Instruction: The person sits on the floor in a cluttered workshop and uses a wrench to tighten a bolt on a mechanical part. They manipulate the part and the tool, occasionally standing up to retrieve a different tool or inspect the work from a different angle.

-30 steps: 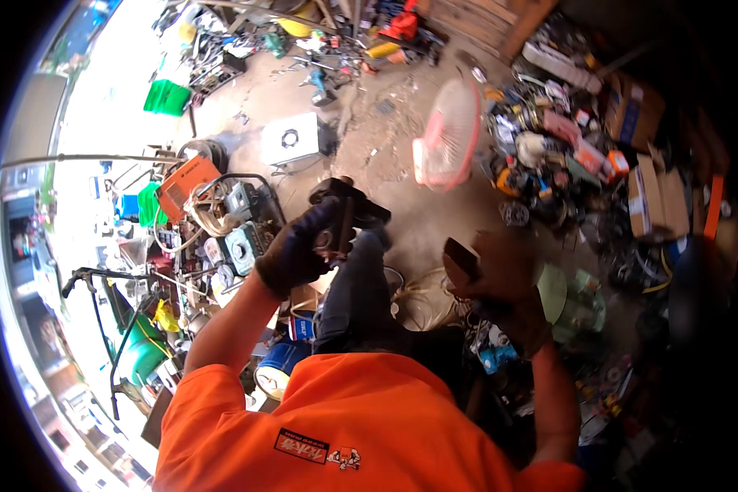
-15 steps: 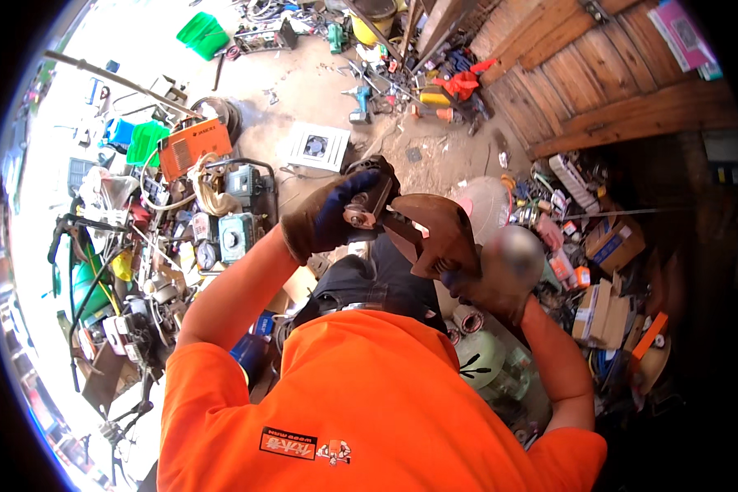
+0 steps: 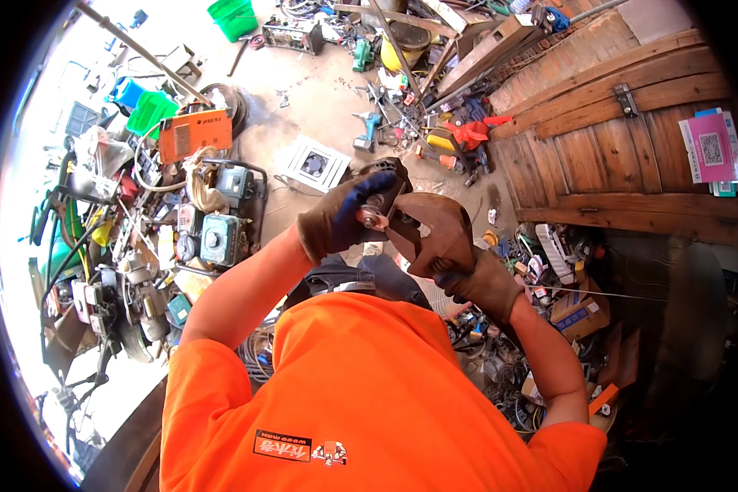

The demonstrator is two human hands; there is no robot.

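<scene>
In front of my body I hold up a heavy rusty-brown metal part (image 3: 444, 227) with a wide curved plate and a notched inner edge. My left hand (image 3: 334, 215), in a brown and blue work glove, is closed around its left end, where a dark block and a round bolt-like metal end (image 3: 372, 218) show. I cannot tell whether these are one piece with the plate. My right hand (image 3: 492, 287), gloved likewise, grips the plate's lower right end; some fingertips are hidden behind it.
A white square fan panel (image 3: 314, 164) lies on the floor ahead. An orange machine (image 3: 195, 136), a framed engine unit (image 3: 221, 239) and piled parts crowd the left. A blue cordless drill (image 3: 367, 131) lies farther off. A wooden door (image 3: 586, 164) and cardboard box (image 3: 580, 316) are right.
My view has shifted, showing more of the wooden door. Both hands keep hold of the metal part, which stays in nearly the same place before me.
</scene>
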